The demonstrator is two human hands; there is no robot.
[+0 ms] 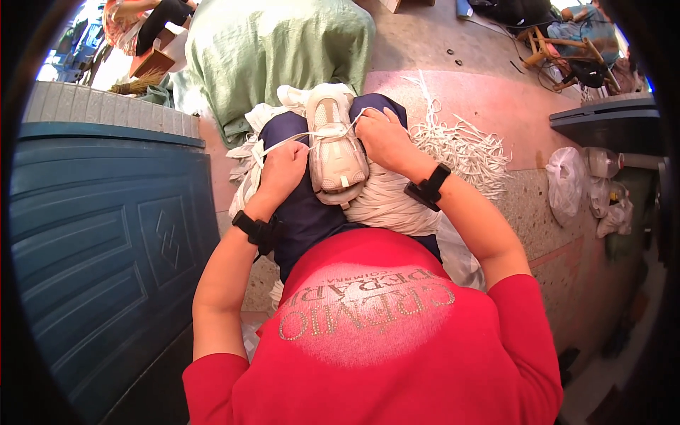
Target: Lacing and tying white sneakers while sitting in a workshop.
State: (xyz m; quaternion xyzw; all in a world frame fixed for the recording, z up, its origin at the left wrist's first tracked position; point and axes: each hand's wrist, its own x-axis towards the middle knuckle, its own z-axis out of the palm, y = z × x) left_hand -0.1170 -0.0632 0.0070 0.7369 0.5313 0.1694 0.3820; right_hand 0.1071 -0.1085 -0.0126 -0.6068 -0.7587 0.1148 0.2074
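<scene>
A white sneaker (336, 147) rests on my lap, toe pointing away from me. My left hand (282, 170) is closed on one end of its white lace (283, 144), pulled out to the left of the shoe. My right hand (382, 134) pinches the other lace end at the shoe's upper right side. Both wrists wear black bands. A bundle of white laces (386, 202) lies over my right thigh under the shoe.
A loose heap of white laces (464, 145) lies on the floor to the right. A green sack (273, 46) stands ahead, with more white shoes (248, 152) to the left. A blue panelled door (106, 241) is on the left. Plastic bags (567, 180) sit at right.
</scene>
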